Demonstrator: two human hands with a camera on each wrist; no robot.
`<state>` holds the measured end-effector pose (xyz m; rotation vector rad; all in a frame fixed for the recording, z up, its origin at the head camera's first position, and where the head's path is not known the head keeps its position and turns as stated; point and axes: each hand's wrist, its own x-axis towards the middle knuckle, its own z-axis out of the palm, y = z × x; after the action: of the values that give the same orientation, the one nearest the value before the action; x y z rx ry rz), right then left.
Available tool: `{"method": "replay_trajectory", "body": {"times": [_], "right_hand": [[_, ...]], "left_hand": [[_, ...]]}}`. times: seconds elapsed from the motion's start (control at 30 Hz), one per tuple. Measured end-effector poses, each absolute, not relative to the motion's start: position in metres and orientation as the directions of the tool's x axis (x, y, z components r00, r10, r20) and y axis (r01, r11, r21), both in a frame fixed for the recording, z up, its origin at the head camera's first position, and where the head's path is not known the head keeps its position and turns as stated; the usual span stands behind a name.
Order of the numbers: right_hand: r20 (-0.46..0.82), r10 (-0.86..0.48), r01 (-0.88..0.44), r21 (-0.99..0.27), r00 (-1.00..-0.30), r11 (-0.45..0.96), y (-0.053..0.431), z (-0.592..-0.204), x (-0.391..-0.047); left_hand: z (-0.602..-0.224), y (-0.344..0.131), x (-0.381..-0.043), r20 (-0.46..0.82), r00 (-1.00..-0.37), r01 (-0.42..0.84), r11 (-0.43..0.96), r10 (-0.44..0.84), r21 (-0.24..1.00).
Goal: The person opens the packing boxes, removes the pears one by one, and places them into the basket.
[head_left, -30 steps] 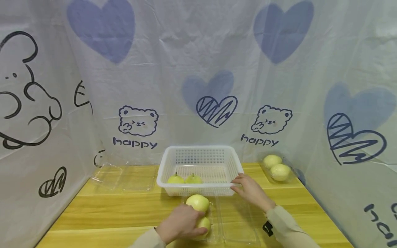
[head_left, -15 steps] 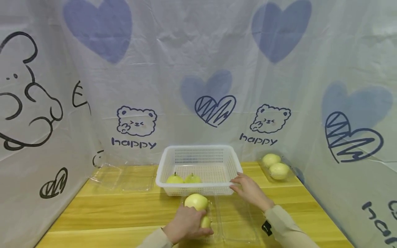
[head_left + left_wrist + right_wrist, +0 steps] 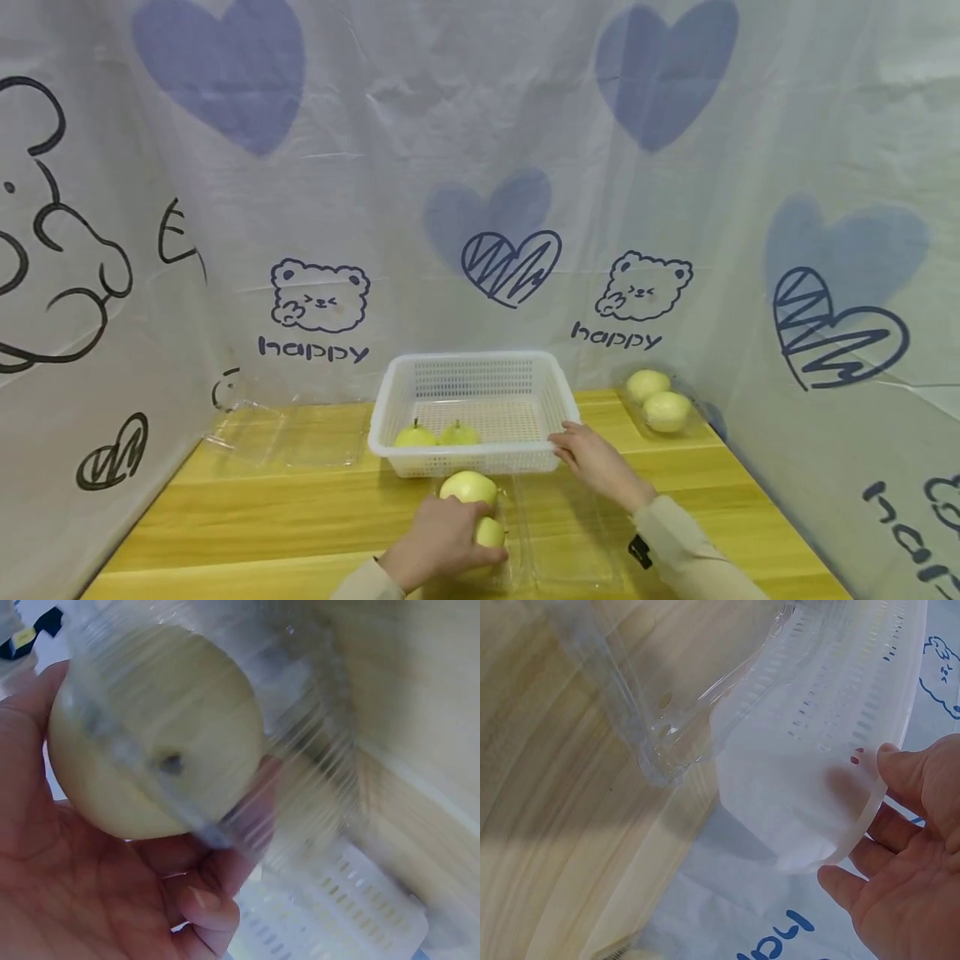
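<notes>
My left hand (image 3: 441,537) grips a round yellow pear (image 3: 165,727), its fingers curled round the fruit in the left wrist view. This pear sits in one side of a clear plastic clamshell box (image 3: 517,546), whose wall crosses in front of it in that view. Just beyond it, a second pear (image 3: 468,484) lies in the same side; the box's other half (image 3: 567,546) lies flat to the right. My right hand (image 3: 600,468) pinches the near right rim of the white perforated basket (image 3: 780,817), thumb inside and fingers outside. Two stemmed pears (image 3: 415,436) sit in the basket.
At the back right stands a clear box holding two yellow fruits (image 3: 667,412). Another opened clear box (image 3: 322,437) lies at the back left. Printed curtains (image 3: 420,108) enclose the wooden table (image 3: 300,517) at the back and both sides.
My left hand shifts slightly over the near pear, forward and then back, still gripping it. The right hand stays on the basket rim. The head view has turned a little right.
</notes>
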<state>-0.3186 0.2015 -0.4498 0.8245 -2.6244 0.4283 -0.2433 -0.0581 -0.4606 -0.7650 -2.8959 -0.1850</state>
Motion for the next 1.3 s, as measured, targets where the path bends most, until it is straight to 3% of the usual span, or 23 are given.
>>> {"method": "replay_trajectory", "body": {"times": [0.13,0.33,0.57,0.87,1.1,1.3], "right_hand": [[0.418,-0.482,-0.589,-0.179,-0.770,0.788,0.201,-0.450,-0.316],[0.428,-0.478,-0.595,-0.194,-0.767,0.780,0.200,-0.451,-0.318],[0.434,-0.519,-0.628,-0.151,-0.736,0.763,0.201,-0.453,-0.321],[0.425,-0.517,-0.619,-0.143,-0.743,0.772,0.204,-0.450,-0.322],[0.444,-0.513,-0.624,-0.147,-0.735,0.767,0.202,-0.448,-0.320],[0.433,-0.509,-0.617,-0.154,-0.744,0.771,0.201,-0.448,-0.320]], "left_hand": [[-0.451,-0.063,-0.243,0.152,-0.866,0.499,0.841,0.476,0.210],[-0.437,-0.073,-0.249,0.108,-0.845,0.498,0.696,0.524,0.517],[-0.428,-0.088,-0.257,0.014,-0.862,0.351,0.576,0.507,0.738],[-0.420,-0.099,-0.267,0.015,-0.881,0.292,0.516,0.474,0.805],[-0.415,-0.106,-0.278,0.165,-0.913,0.373,0.597,0.374,0.710],[-0.411,-0.115,-0.285,0.220,-0.932,0.358,0.620,0.289,0.698]]}}
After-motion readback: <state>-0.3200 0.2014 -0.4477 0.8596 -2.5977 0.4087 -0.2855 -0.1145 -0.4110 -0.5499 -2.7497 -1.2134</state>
